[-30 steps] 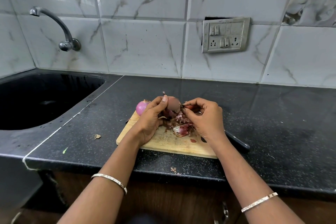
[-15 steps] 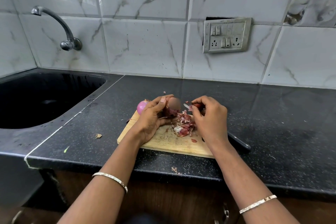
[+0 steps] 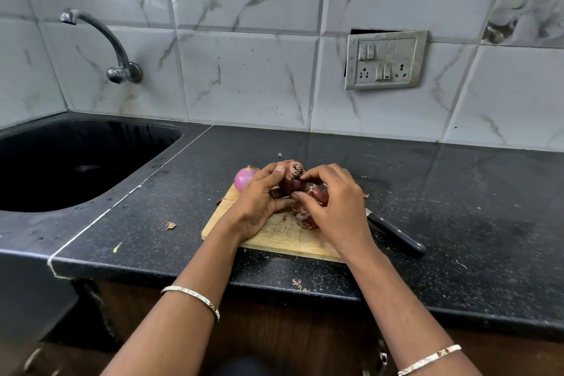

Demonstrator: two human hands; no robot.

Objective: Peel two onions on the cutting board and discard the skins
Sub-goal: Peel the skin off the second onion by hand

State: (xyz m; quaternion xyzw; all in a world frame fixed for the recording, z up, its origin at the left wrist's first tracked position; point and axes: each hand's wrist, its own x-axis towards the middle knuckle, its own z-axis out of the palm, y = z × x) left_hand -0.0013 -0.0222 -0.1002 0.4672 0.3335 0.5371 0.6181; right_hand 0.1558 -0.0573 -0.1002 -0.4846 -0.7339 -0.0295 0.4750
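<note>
the left hand (image 3: pixel 259 201) is gripping the brown-skinned onion (image 3: pixel 291 175) above the cutting board (image 3: pixel 274 238), fingers curled round it. the right hand (image 3: pixel 332 207) is pinching that onion at its 4 o'clock side. the peeled onion (image 3: pixel 244 178) is sitting at the board's 11 o'clock corner. the knife (image 3: pixel 396 232) is lying at the board's 3 o'clock.

This is a home kitchen. A black speckled stone bench (image 3: pixel 457 192) runs along a wall of marble-look tiles (image 3: pixel 244 76). A dark sink (image 3: pixel 137 143) is sunk into its left end, and a curved metal tap (image 3: pixel 100 36) is fixed to the wall above it. A switch and socket plate (image 3: pixel 386 59) (a dark gap shows above its top edge) sits on the wall above the bench.

Food work shows too. A wooden cutting board (image 3: pixel 274 238) carries a peeled onion (image 3: pixel 244 178) and loose onion skins (image 3: pixel 306 221), with an onion (image 3: pixel 293 172) held over it. A black-handled knife (image 3: pixel 396 233) lies just beside the board. Brown wooden cabinet fronts (image 3: pixel 305 330) lie below the bench edge.
</note>
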